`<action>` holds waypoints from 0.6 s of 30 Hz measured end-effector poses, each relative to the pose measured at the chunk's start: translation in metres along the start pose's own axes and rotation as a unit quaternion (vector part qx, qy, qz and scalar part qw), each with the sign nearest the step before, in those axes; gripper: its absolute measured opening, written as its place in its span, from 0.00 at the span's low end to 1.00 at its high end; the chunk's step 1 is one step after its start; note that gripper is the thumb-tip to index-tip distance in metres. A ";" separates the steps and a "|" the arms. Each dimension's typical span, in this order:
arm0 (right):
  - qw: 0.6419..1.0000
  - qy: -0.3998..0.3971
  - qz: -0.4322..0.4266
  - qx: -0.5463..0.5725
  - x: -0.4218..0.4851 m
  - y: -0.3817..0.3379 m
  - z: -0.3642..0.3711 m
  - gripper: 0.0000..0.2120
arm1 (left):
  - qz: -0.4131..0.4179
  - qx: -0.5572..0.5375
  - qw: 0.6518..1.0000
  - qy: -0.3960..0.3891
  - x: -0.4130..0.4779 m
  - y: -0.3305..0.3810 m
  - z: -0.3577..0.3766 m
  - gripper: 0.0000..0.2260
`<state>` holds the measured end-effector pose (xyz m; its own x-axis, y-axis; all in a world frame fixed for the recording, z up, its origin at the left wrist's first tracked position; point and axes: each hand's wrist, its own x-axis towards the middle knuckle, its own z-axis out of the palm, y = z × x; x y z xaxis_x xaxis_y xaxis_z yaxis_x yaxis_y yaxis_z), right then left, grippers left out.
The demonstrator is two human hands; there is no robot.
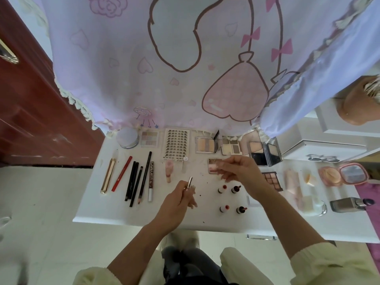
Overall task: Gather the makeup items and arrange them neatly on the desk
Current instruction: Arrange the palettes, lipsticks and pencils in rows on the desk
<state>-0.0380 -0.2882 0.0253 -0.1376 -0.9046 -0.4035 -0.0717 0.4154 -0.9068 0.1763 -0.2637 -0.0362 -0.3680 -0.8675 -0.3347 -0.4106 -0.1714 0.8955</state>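
Head view showed the left hand (177,200) pinching a silver tube (190,182) below the lash card (176,146), probably bound for the pencils (134,179) left of that card, while the right hand (241,173) curled its fingers below-right of it, contents unclear.

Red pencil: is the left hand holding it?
No, the red pencil lies untouched on the white desk; the left hand grips a small silver tube.
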 end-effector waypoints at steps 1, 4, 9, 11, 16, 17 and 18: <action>1.000 0.002 0.010 -0.019 -0.002 0.003 0.002 0.11 | -0.005 0.009 1.000 0.013 0.002 -0.003 0.002 0.07; 0.992 0.008 0.016 -0.123 -0.004 0.014 0.006 0.08 | -0.012 0.015 0.994 0.111 0.008 -0.012 0.006 0.07; 0.929 0.037 -0.027 -0.368 -0.009 0.024 0.010 0.06 | -0.035 0.008 0.986 0.160 0.015 -0.024 0.015 0.10; 0.896 0.002 -0.041 -0.442 -0.013 0.031 0.019 0.07 | -0.032 0.028 0.988 0.146 0.017 -0.026 0.018 0.11; 0.804 -0.076 -0.066 -0.587 -0.016 0.053 0.040 0.09 | -0.022 0.118 0.989 0.086 0.021 -0.026 0.027 0.11; 0.789 -0.085 -0.071 -0.604 -0.016 0.057 0.042 0.09 | -0.021 0.134 0.988 0.073 0.022 -0.028 0.028 0.11; 0.777 -0.094 -0.073 -0.618 -0.016 0.060 0.045 0.09 | -0.023 0.146 0.987 0.060 0.022 -0.030 0.029 0.12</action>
<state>0.0041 -0.2531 -0.0277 0.0983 -0.9005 -0.4237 -0.9834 -0.0225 -0.1802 0.1561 -0.2645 -0.0786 -0.2491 -0.9140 -0.3203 -0.6546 -0.0848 0.7512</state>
